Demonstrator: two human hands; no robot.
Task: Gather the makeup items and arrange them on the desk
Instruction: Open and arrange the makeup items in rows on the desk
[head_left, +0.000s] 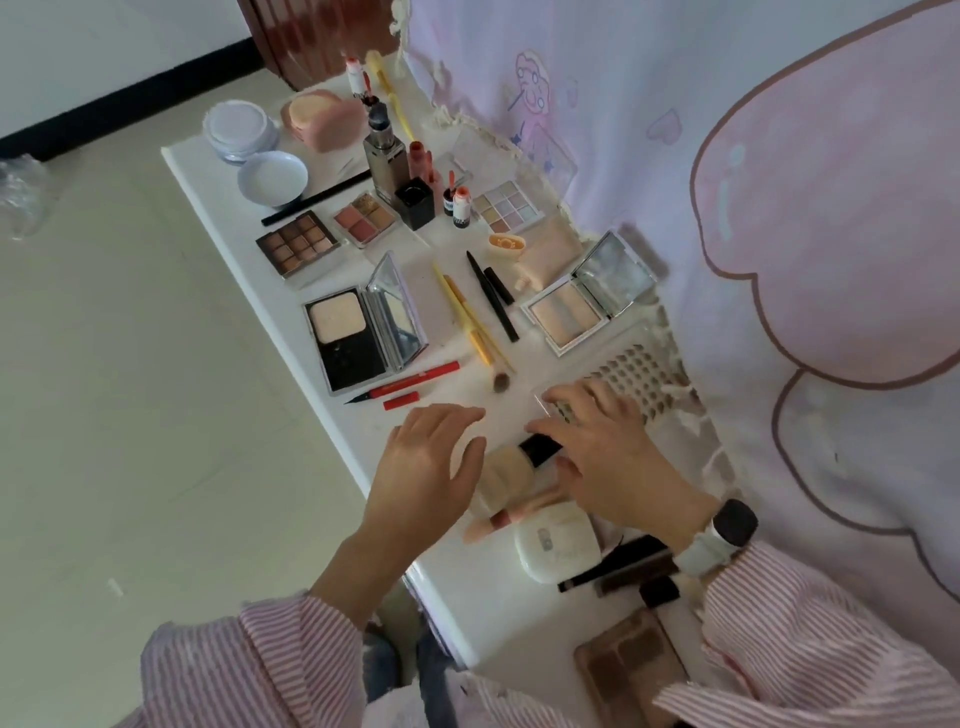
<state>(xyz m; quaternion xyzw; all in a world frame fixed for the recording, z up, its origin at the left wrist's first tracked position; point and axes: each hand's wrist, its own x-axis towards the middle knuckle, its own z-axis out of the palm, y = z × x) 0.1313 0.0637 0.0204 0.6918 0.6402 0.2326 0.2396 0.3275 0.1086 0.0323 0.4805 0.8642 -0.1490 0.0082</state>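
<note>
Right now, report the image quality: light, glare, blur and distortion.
Head view: soft, even daylight with faint shadows; pale glare on the open compact's mirror and the second mirrored compact; wide-angle lens tilts the desk and bows its edges; left hand and right hand slightly soft, likely motion blur.
</note>
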